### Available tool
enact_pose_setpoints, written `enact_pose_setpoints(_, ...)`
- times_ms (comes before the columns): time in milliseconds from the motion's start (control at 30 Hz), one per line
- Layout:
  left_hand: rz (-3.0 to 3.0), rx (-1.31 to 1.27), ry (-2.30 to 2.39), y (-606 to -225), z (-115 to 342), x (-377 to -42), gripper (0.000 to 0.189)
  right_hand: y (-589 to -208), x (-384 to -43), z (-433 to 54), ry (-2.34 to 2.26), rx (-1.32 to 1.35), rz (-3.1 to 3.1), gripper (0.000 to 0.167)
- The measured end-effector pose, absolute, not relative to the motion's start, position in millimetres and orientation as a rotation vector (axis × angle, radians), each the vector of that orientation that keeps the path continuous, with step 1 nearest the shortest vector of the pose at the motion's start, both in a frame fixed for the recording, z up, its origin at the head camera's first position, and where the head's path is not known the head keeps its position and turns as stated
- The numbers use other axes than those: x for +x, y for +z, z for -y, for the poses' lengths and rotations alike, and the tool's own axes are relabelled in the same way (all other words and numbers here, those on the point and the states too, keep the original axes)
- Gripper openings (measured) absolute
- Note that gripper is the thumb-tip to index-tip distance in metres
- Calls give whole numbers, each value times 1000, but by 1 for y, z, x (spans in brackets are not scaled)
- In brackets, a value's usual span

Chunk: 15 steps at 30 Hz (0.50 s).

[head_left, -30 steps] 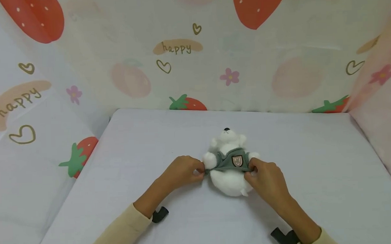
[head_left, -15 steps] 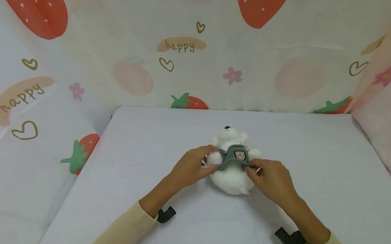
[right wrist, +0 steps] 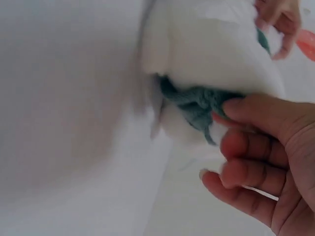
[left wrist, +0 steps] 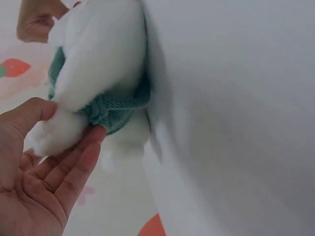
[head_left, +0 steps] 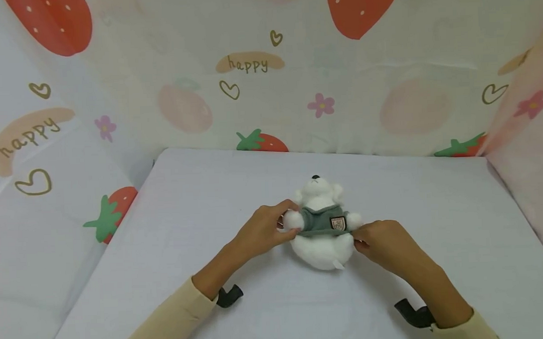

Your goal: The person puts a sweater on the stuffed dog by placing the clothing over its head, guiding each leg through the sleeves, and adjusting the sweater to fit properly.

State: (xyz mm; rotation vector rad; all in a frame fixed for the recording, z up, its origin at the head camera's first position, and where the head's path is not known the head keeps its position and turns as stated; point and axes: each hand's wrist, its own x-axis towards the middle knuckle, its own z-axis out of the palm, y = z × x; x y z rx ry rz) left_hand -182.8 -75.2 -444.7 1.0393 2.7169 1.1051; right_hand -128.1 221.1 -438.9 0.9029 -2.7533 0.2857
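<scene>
Left hand (head_left: 264, 232): grasps paw (head_left: 293, 220) of white bear (head_left: 323, 251)
Right hand (head_left: 386, 245): pinches green sweater (head_left: 318, 220)
Under bear: white tabletop (head_left: 218, 196)

Bear (head_left: 320, 250): on table (head_left: 218, 191), midway between sides
Shirt (head_left: 317, 221): on bear
Left hand (head_left: 262, 229): left of bear
Right hand (head_left: 386, 245): right of bear
Backdrop (head_left: 269, 104): behind back edge
</scene>
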Motion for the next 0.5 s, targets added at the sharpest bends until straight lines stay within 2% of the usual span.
enact_pose_setpoints(67, -2706, 1044, 1121, -445, 75, -182, 37, -442, -127, -218, 201, 906, 2771, 45)
enact_pose_setpoints(100, -2700, 1049, 1125, -445, 74, -182, 37, -441, -126, -216, 194, 896, 2809, 43)
enact_pose_setpoints(233, -2687, 1083, 1144, -444, 72, -180, 37, -417, -123, -219, 419, 832, 2978, 17)
enact_pose_setpoints(300, -2694, 1098, 1148, -443, 71, -180, 38, -398, -127, -221, 606, 767, 2975, 10)
enact_pose_setpoints(400, -2715, 1101, 1153, -440, 69, -180, 39, -382, -147, -218, 801, 751, 2823, 9)
enact_pose_setpoints(500, -2723, 1099, 1151, -439, 68, -181, 39, -383, -176, -205, 916, 847, 2764, 11)
